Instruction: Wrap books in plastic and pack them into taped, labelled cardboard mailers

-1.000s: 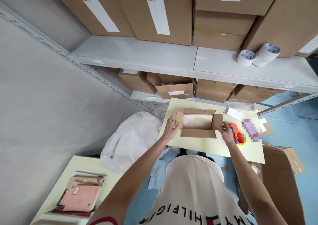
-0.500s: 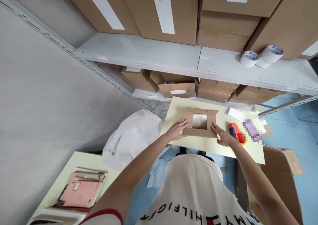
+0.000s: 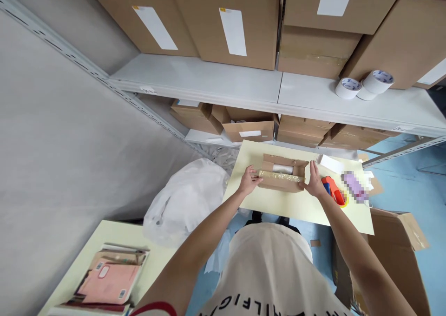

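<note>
A small cardboard box (image 3: pixel 280 185) stands on the pale yellow table in front of me, its top open. Shiny clear tape (image 3: pixel 281 176) runs along its near upper edge. Something whitish and glossy (image 3: pixel 283 169) shows inside, too little of it to name. My left hand (image 3: pixel 249 180) grips the box's left end, thumb and fingers around the near corner. At the right end my right hand (image 3: pixel 314 181) holds the box, fingers extended along the side and thumb by the near edge. Just right of that hand lies a red and blue tape dispenser (image 3: pixel 333 189).
A white box (image 3: pixel 331 163) and a blurred purple item (image 3: pixel 354 186) lie at the table's right. Shelves (image 3: pixel 202 76) with cartons and tape rolls (image 3: pixel 348 88) rise behind. A white plastic bag (image 3: pixel 188 200) is at left, an open carton (image 3: pixel 390 255) at lower right.
The near side of the box has come up, showing its taped edge and hiding more of the inside. Both hands have shifted from lying on the side flaps to the box's ends.
</note>
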`<move>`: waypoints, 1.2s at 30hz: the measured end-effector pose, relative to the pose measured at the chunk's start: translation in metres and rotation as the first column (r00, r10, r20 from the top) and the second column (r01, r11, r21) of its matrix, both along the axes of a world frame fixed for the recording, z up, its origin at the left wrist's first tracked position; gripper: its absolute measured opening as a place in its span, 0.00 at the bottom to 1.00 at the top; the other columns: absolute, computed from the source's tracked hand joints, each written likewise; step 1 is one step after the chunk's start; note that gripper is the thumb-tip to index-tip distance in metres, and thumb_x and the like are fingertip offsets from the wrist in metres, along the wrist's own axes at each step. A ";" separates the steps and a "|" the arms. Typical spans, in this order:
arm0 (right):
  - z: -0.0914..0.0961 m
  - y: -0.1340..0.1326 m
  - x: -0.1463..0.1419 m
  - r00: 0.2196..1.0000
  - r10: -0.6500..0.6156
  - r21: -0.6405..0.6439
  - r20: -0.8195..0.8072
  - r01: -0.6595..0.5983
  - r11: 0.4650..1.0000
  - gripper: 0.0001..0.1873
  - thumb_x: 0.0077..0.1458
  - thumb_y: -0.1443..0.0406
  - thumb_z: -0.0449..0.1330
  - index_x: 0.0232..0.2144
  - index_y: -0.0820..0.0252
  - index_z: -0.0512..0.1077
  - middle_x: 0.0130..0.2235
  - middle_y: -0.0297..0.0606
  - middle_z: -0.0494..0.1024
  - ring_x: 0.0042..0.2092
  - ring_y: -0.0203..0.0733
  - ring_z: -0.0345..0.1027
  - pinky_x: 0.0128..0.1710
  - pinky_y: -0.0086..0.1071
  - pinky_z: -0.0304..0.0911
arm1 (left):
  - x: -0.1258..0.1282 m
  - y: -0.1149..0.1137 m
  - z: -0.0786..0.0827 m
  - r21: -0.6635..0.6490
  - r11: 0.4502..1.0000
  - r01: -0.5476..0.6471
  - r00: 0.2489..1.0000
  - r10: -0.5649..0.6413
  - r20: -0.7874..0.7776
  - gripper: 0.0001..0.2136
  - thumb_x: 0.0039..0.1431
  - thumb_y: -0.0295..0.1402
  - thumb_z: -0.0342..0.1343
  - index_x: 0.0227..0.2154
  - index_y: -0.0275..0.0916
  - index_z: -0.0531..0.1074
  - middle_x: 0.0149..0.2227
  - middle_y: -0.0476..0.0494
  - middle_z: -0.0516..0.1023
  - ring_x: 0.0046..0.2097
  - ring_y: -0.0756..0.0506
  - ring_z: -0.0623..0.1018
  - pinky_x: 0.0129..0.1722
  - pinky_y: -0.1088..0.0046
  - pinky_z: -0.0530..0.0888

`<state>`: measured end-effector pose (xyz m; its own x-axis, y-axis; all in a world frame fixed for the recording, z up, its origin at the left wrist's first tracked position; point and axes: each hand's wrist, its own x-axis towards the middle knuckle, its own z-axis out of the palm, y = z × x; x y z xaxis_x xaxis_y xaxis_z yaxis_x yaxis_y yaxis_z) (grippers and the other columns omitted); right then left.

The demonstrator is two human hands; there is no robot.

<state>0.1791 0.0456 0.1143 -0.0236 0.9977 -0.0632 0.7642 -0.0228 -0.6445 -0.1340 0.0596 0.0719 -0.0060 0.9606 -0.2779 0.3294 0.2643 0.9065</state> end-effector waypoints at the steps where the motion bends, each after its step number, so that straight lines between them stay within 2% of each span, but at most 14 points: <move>1: 0.002 0.005 0.000 1.000 0.025 -0.005 -0.001 -0.025 1.000 0.52 0.50 0.57 0.63 0.69 0.60 0.40 0.66 0.53 0.55 0.65 0.56 0.56 0.60 0.52 0.59 | -0.001 0.002 -0.001 -0.015 1.000 0.002 1.000 -0.001 0.005 0.38 0.50 0.27 0.64 0.62 0.45 0.53 0.50 0.40 0.71 0.38 0.50 0.79 0.42 0.64 0.79; 3: 0.006 0.011 0.000 0.998 0.068 -0.015 0.010 -0.068 0.998 0.46 0.53 0.58 0.61 0.68 0.58 0.45 0.63 0.51 0.61 0.63 0.54 0.58 0.60 0.51 0.59 | -0.002 0.004 -0.002 -0.032 0.999 0.022 1.000 -0.022 0.007 0.39 0.50 0.27 0.64 0.63 0.45 0.51 0.49 0.41 0.71 0.36 0.51 0.78 0.41 0.64 0.79; 6: 0.006 0.005 -0.002 0.987 0.141 -0.019 0.073 -0.140 0.990 0.30 0.57 0.62 0.55 0.62 0.57 0.60 0.60 0.47 0.67 0.60 0.52 0.63 0.60 0.48 0.61 | -0.004 0.001 0.001 0.015 0.997 0.075 0.996 -0.074 -0.052 0.38 0.52 0.28 0.62 0.64 0.45 0.50 0.51 0.39 0.70 0.38 0.49 0.78 0.42 0.63 0.79; 9: 0.001 -0.008 -0.008 0.971 0.191 -0.027 0.145 -0.189 0.982 0.25 0.59 0.63 0.52 0.59 0.59 0.65 0.64 0.47 0.64 0.64 0.50 0.59 0.62 0.46 0.60 | 0.000 -0.003 0.013 0.194 0.962 0.190 0.945 -0.126 -0.302 0.34 0.54 0.28 0.58 0.64 0.40 0.53 0.58 0.32 0.65 0.54 0.40 0.74 0.53 0.56 0.74; 11: -0.003 -0.016 -0.013 0.964 0.186 -0.028 0.191 -0.185 0.982 0.26 0.61 0.63 0.50 0.60 0.61 0.63 0.66 0.48 0.60 0.66 0.49 0.55 0.63 0.45 0.57 | 0.007 -0.006 0.024 0.275 0.892 0.360 0.840 -0.181 -0.511 0.30 0.57 0.26 0.53 0.63 0.36 0.56 0.64 0.29 0.60 0.65 0.35 0.63 0.61 0.53 0.65; 12: -0.005 -0.018 -0.015 0.961 0.178 -0.030 0.213 -0.176 0.984 0.26 0.62 0.63 0.49 0.61 0.63 0.62 0.67 0.49 0.59 0.67 0.49 0.54 0.63 0.45 0.56 | 0.013 -0.007 0.030 0.276 0.844 0.460 0.771 -0.226 -0.596 0.29 0.58 0.25 0.50 0.63 0.35 0.57 0.66 0.29 0.58 0.68 0.35 0.57 0.64 0.53 0.61; 15: -0.008 -0.021 -0.020 0.954 0.143 -0.048 0.265 -0.135 0.990 0.27 0.63 0.63 0.47 0.63 0.64 0.59 0.68 0.50 0.56 0.68 0.50 0.51 0.64 0.46 0.54 | 0.032 -0.008 0.045 0.184 0.699 0.691 0.564 -0.363 -0.742 0.28 0.61 0.26 0.45 0.65 0.33 0.56 0.70 0.31 0.51 0.71 0.36 0.49 0.67 0.51 0.52; 17: -0.008 -0.021 -0.021 0.953 0.117 -0.047 0.281 -0.108 0.993 0.29 0.64 0.63 0.47 0.65 0.64 0.56 0.69 0.50 0.55 0.69 0.50 0.49 0.64 0.46 0.54 | 0.043 -0.008 0.050 0.112 0.652 0.750 0.473 -0.410 -0.780 0.29 0.62 0.30 0.46 0.67 0.32 0.53 0.71 0.31 0.48 0.71 0.35 0.48 0.67 0.48 0.48; 21: -0.006 -0.020 -0.021 0.942 0.136 -0.033 0.307 -0.132 0.991 0.30 0.64 0.62 0.49 0.66 0.63 0.55 0.70 0.49 0.53 0.70 0.52 0.46 0.63 0.47 0.53 | 0.052 -0.006 0.052 0.028 0.655 0.755 0.395 -0.421 -0.817 0.33 0.63 0.37 0.48 0.68 0.31 0.48 0.71 0.30 0.46 0.71 0.34 0.48 0.67 0.44 0.45; 26: -0.010 -0.019 -0.019 0.892 0.201 -0.063 0.406 -0.192 0.979 0.26 0.65 0.61 0.47 0.63 0.60 0.61 0.68 0.48 0.57 0.68 0.54 0.51 0.61 0.49 0.56 | 0.052 -0.008 0.048 0.003 0.656 0.755 0.355 -0.405 -0.842 0.32 0.64 0.41 0.48 0.68 0.35 0.51 0.70 0.35 0.52 0.70 0.36 0.51 0.67 0.43 0.45; 30: -0.017 -0.020 -0.024 0.862 0.172 -0.038 0.477 -0.176 0.984 0.28 0.66 0.61 0.42 0.66 0.59 0.55 0.69 0.47 0.54 0.68 0.54 0.51 0.61 0.51 0.55 | 0.058 -0.010 0.041 -0.018 0.670 0.742 0.334 -0.393 -0.857 0.32 0.65 0.43 0.45 0.68 0.33 0.49 0.71 0.35 0.47 0.71 0.37 0.49 0.67 0.46 0.47; 34: -0.024 -0.022 -0.029 0.891 0.131 -0.021 0.435 -0.136 0.991 0.30 0.66 0.61 0.40 0.68 0.59 0.50 0.70 0.47 0.51 0.69 0.55 0.48 0.61 0.52 0.55 | 0.061 -0.010 0.036 -0.038 0.681 0.732 0.336 -0.408 -0.849 0.34 0.65 0.43 0.45 0.69 0.32 0.46 0.70 0.33 0.48 0.71 0.36 0.49 0.67 0.47 0.49; 36: -0.026 -0.027 -0.020 0.918 0.087 0.023 0.387 -0.104 0.994 0.30 0.66 0.60 0.41 0.68 0.60 0.50 0.70 0.49 0.51 0.69 0.55 0.48 0.61 0.50 0.55 | 0.060 -0.011 0.034 -0.041 0.676 0.736 0.338 -0.419 -0.843 0.35 0.64 0.45 0.46 0.69 0.31 0.47 0.70 0.32 0.48 0.71 0.36 0.49 0.68 0.49 0.48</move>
